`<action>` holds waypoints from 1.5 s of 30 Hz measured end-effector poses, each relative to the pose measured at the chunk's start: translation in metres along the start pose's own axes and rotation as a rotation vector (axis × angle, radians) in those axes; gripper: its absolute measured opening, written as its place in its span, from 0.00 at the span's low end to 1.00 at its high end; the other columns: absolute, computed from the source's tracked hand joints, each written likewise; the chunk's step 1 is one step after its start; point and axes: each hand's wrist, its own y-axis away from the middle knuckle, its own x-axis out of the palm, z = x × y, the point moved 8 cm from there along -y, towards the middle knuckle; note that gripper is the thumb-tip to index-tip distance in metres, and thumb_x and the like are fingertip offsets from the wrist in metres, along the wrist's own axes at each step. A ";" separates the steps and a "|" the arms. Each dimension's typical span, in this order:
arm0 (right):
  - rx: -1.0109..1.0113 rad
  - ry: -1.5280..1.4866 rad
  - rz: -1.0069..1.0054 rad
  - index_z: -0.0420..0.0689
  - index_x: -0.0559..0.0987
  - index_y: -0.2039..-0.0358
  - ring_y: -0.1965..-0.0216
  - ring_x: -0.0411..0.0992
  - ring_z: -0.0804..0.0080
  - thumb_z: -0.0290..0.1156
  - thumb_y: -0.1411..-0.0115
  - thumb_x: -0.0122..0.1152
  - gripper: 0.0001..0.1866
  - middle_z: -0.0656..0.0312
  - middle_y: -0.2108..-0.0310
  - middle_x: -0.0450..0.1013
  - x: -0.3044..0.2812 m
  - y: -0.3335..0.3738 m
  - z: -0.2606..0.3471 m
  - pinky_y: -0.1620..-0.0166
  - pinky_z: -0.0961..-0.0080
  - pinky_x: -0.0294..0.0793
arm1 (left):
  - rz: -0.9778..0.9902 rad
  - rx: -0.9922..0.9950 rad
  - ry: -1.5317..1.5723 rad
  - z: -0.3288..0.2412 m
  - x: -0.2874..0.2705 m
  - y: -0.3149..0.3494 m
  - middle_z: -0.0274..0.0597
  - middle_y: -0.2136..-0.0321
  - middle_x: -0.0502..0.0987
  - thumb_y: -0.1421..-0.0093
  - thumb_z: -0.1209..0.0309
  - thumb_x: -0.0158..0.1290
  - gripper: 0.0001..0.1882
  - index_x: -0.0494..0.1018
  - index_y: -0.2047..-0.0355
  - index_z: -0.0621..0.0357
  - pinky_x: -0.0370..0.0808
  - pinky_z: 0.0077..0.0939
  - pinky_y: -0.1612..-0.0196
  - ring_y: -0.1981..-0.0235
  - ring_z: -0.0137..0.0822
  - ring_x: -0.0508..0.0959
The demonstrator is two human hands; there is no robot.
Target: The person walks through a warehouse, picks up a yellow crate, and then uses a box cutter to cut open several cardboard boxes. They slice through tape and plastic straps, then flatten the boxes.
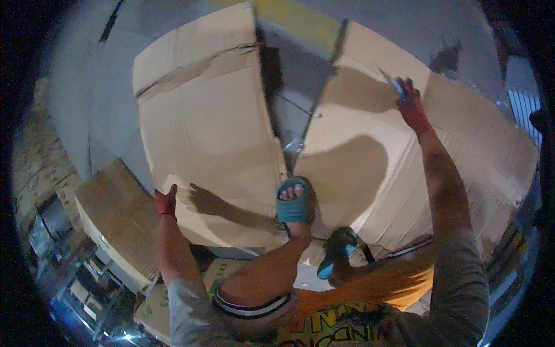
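My left hand [166, 202], in a red glove, is beside the lower left edge of a large brown cardboard sheet [205, 133]. Its thumb is spread from the fingers, and its shadow falls on the board. Over a second wide cardboard sheet [358, 127] on the right, my right hand [412, 110], also red-gloved, is closed around a slim knife [398, 87] with a pale blue handle. The blade points up and left. A dark gap separates the two sheets. My foot in a teal slide sandal [293, 202] stands at the near end of that gap.
A brown cardboard box [118, 220] lies at the left, near my left forearm. My other foot, in a dark sandal [341, 251], is at the right sheet's near edge. Grey floor [110, 115] with a yellow stripe [300, 23] lies beyond the sheets.
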 end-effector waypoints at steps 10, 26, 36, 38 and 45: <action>0.229 -0.052 0.071 0.41 0.60 0.31 0.30 0.56 0.55 0.30 0.37 0.51 0.33 0.47 0.31 0.57 0.004 0.010 -0.037 0.31 0.65 0.57 | 0.025 -0.391 0.443 0.134 0.062 0.103 0.63 0.37 0.66 0.58 0.34 0.66 0.61 0.63 0.36 0.71 0.68 0.44 0.38 0.38 0.53 0.70; 0.250 -0.439 0.058 0.43 0.67 0.39 0.40 0.66 0.40 0.24 0.44 0.55 0.29 0.43 0.44 0.69 -0.004 0.032 0.028 0.39 0.54 0.68 | 0.193 -0.270 0.454 0.139 0.051 0.016 0.57 0.42 0.73 0.41 0.59 0.66 0.41 0.62 0.36 0.71 0.67 0.43 0.38 0.43 0.51 0.73; 0.400 -0.144 -0.022 0.45 0.72 0.40 0.44 0.72 0.49 0.26 0.35 0.52 0.22 0.49 0.46 0.75 -0.142 0.095 0.017 0.40 0.59 0.70 | 0.237 -0.126 0.379 0.135 0.023 -0.014 0.56 0.43 0.74 0.40 0.59 0.64 0.39 0.63 0.36 0.71 0.70 0.44 0.41 0.45 0.49 0.75; 0.529 -0.099 -0.068 0.44 0.70 0.38 0.42 0.72 0.55 0.26 0.34 0.51 0.22 0.50 0.45 0.75 -0.183 0.121 -0.002 0.39 0.64 0.70 | 0.245 -0.104 0.381 0.142 0.002 -0.017 0.56 0.43 0.74 0.40 0.59 0.64 0.39 0.63 0.36 0.71 0.71 0.44 0.42 0.45 0.49 0.75; 0.683 0.040 -0.097 0.47 0.71 0.38 0.64 0.74 0.68 0.31 0.32 0.54 0.22 0.58 0.58 0.78 -0.320 0.263 0.015 0.57 0.71 0.75 | 0.365 0.076 0.439 0.128 -0.105 0.059 0.55 0.43 0.74 0.39 0.58 0.63 0.38 0.64 0.37 0.72 0.74 0.45 0.45 0.47 0.47 0.77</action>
